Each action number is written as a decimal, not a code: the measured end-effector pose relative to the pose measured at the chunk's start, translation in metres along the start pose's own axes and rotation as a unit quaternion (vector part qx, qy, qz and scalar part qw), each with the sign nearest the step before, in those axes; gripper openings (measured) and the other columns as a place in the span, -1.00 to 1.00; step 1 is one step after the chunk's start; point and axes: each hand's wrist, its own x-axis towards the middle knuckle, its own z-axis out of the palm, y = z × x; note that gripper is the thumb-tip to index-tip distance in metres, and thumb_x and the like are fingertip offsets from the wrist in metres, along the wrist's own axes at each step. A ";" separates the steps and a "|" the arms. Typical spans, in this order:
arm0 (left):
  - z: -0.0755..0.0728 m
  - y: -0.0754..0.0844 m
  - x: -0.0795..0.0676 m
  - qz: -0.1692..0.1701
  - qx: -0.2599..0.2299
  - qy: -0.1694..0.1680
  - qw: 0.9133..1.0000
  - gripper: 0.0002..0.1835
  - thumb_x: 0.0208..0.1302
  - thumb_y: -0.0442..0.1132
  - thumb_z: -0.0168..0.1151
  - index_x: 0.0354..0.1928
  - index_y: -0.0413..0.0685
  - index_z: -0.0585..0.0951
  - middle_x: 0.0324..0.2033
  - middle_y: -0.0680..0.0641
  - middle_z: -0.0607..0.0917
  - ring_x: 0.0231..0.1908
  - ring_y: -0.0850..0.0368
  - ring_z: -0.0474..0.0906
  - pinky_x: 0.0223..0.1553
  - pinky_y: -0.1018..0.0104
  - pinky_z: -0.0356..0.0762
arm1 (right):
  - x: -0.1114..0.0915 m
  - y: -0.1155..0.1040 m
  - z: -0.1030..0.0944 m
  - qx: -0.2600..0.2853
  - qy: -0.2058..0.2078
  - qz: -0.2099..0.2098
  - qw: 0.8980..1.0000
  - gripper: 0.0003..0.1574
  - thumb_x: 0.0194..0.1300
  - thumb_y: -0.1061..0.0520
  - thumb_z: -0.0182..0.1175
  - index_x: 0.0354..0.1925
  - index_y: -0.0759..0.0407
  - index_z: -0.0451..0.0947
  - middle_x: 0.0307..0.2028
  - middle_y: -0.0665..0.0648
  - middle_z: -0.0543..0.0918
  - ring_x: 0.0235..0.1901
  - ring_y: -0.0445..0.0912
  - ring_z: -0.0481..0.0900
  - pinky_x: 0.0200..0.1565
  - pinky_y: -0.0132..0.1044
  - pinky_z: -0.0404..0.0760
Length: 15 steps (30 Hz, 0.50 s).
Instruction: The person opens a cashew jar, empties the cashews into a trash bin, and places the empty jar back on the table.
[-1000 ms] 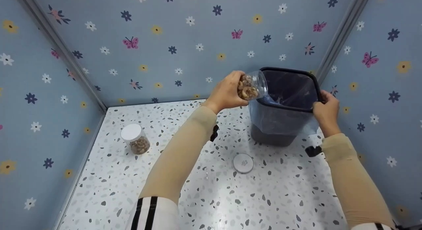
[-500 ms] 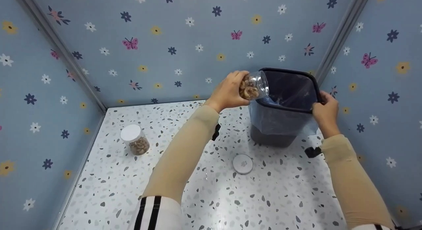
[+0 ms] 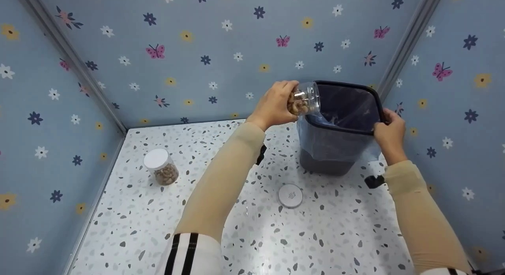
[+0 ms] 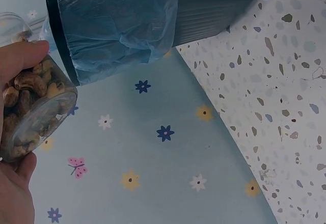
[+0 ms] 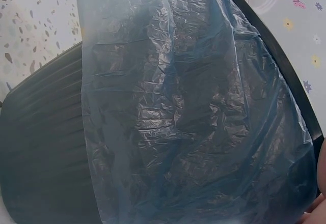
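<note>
My left hand [image 3: 273, 104] grips a clear plastic jar [image 3: 307, 94], tilted on its side with its mouth at the left rim of a dark trash bin [image 3: 326, 165]. Cashews [image 4: 31, 84] lie inside the jar, toward its base. A thin blue bag [image 5: 168, 107] lines the bin and folds down over its outside. On the bin's right side, my right hand [image 3: 391, 136] holds the black rim [image 3: 351, 130], thumb on top. The bottom of the bin's inside is hidden from view.
A second jar [image 3: 165, 174] of similar nuts stands at the left of the speckled white tabletop [image 3: 118, 227], its white lid on. A loose white lid [image 3: 290, 196] lies in front of the bin. Flowered blue panels [image 3: 221, 81] enclose the back and sides.
My left hand has shifted slightly to the right and up, and the jar's mouth now points more downward at the bin rim. The right hand and bin stay put.
</note>
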 end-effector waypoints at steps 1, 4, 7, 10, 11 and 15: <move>0.000 0.001 0.000 -0.001 0.003 -0.001 1.000 0.02 0.12 -0.13 0.65 0.62 -0.08 0.36 0.43 -0.11 0.56 0.42 -0.05 0.45 0.54 0.12 0.42 | 0.000 0.000 0.000 0.000 0.000 0.000 1.000 -0.16 0.47 0.35 -0.10 0.68 0.25 0.21 0.54 0.31 0.46 0.49 0.12 0.44 0.41 -0.14 0.47; -0.001 0.003 0.002 -0.004 0.016 -0.007 1.000 0.02 0.14 -0.13 0.64 0.62 -0.06 0.35 0.45 -0.11 0.55 0.43 -0.06 0.45 0.54 0.10 0.42 | 0.001 0.001 0.000 -0.001 0.002 -0.002 1.000 -0.16 0.47 0.35 -0.09 0.67 0.26 0.22 0.53 0.32 0.47 0.47 0.11 0.45 0.41 -0.15 0.48; 0.000 0.004 0.004 -0.006 0.028 -0.010 1.000 0.01 0.14 -0.14 0.63 0.63 -0.06 0.35 0.46 -0.11 0.54 0.45 -0.06 0.45 0.54 0.09 0.43 | 0.002 0.001 0.000 0.000 0.002 -0.001 1.000 -0.17 0.47 0.35 -0.09 0.67 0.24 0.24 0.52 0.31 0.48 0.45 0.10 0.46 0.38 -0.17 0.49; 0.001 0.006 0.006 -0.006 0.039 -0.011 0.999 0.00 0.15 -0.15 0.61 0.63 -0.06 0.35 0.47 -0.11 0.54 0.46 -0.06 0.44 0.55 0.09 0.42 | 0.003 0.001 0.001 0.000 0.003 0.000 1.000 -0.16 0.46 0.36 -0.08 0.67 0.23 0.24 0.52 0.30 0.49 0.43 0.08 0.47 0.34 -0.20 0.49; 0.001 0.007 0.006 -0.004 0.043 -0.010 0.999 -0.01 0.16 -0.15 0.60 0.63 -0.06 0.36 0.47 -0.12 0.54 0.46 -0.07 0.45 0.56 0.09 0.42 | 0.003 0.002 0.001 0.001 0.004 -0.001 1.000 -0.16 0.45 0.36 -0.08 0.66 0.23 0.25 0.51 0.29 0.50 0.42 0.08 0.47 0.33 -0.22 0.49; 0.001 0.009 0.008 0.003 0.057 -0.009 0.998 -0.07 0.21 -0.19 0.52 0.62 -0.07 0.36 0.46 -0.13 0.54 0.47 -0.08 0.45 0.57 0.09 0.40 | 0.003 0.002 0.001 0.003 0.008 0.000 1.000 -0.17 0.45 0.36 -0.07 0.65 0.22 0.28 0.49 0.28 0.52 0.36 0.05 0.50 0.21 -0.32 0.50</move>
